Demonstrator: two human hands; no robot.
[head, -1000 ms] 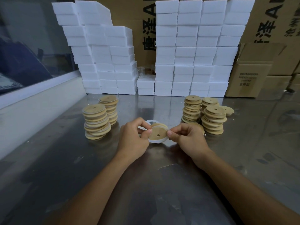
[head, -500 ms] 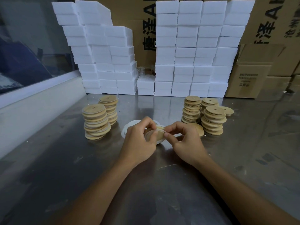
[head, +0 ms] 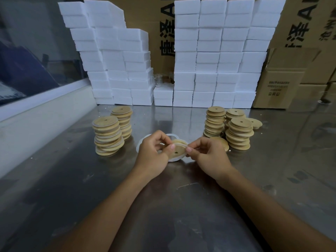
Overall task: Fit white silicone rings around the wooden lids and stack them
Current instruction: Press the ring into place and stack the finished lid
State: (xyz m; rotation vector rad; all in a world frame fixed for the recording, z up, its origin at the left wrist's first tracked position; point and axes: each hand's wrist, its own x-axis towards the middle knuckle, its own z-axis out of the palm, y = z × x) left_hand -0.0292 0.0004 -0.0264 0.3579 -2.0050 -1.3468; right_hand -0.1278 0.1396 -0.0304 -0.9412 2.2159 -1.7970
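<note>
A round wooden lid (head: pixel 177 150) with a small centre hole is held tilted above the steel table (head: pixel 72 179). My left hand (head: pixel 154 151) grips its left edge, thumb on the face. My right hand (head: pixel 207 153) pinches the white silicone ring (head: pixel 175 158) at the lid's right rim. Loose white rings (head: pixel 171 135) lie on the table behind my hands. Two stacks of lids with rings (head: pixel 108 136) stand at the left. Several stacks of bare lids (head: pixel 240 133) stand at the right, with one lid (head: pixel 221 142) lying just behind my right hand.
White foam blocks (head: pixel 214 57) are piled in tall walls along the back, with cardboard boxes (head: pixel 280 84) behind and to the right. A white ledge and window (head: pixel 36 106) run along the left side. A single lid (head: pixel 254 123) lies at the far right.
The lid was tipped nearly flat half a second ago; its face now tilts toward me again with the ring showing round its lower edge. Both hands stay on it at about the same place.
</note>
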